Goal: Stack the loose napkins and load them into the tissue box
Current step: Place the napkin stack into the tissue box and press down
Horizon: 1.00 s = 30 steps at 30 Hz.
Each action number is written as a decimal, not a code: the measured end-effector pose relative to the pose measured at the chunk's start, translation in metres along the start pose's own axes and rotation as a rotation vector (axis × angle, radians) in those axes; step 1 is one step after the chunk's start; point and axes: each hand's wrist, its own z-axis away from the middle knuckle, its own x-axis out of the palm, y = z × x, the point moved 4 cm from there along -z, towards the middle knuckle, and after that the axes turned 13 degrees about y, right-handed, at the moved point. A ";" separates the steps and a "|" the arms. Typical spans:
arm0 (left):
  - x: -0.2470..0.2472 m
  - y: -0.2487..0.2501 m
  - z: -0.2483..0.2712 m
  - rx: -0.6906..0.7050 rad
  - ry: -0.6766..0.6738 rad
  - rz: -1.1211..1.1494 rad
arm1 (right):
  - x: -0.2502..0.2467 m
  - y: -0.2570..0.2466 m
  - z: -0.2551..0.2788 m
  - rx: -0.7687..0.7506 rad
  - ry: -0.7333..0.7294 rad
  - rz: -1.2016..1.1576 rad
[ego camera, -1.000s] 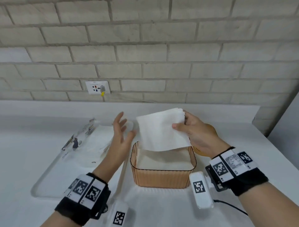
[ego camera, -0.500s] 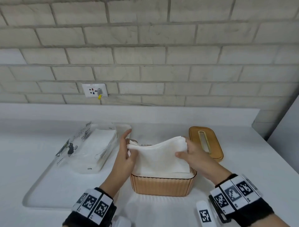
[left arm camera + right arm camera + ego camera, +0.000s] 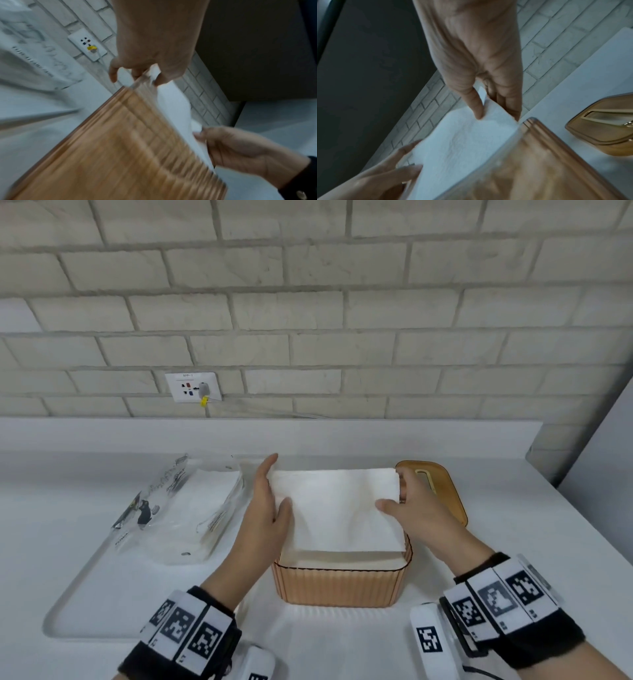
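A white napkin stack lies flat across the open top of the ribbed orange tissue box, with more napkins inside beneath it. My left hand holds the stack's left edge, thumb on top and fingers stretched along the side. My right hand pinches the right edge, thumb on top and fingers underneath. The right wrist view shows the right hand on the napkins at the box rim. The left wrist view is blurred; the left hand sits at the box's far corner.
The box's orange lid with a slot lies just behind my right hand. A clear plastic napkin package rests on a white tray to the left. A brick wall with a socket backs the white counter.
The napkin stack came down from above the box onto its opening. My left hand moved in from open air and took the stack's left edge.
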 end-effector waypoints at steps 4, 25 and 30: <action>0.007 -0.008 -0.011 -0.152 -0.165 -0.291 | 0.005 -0.001 0.004 0.061 -0.114 0.237; 0.037 0.017 0.014 0.301 -0.655 -1.081 | 0.035 -0.005 0.020 -0.500 -0.344 0.775; 0.044 -0.008 0.006 0.132 -0.836 -1.095 | 0.046 0.013 0.006 -0.419 -0.452 0.912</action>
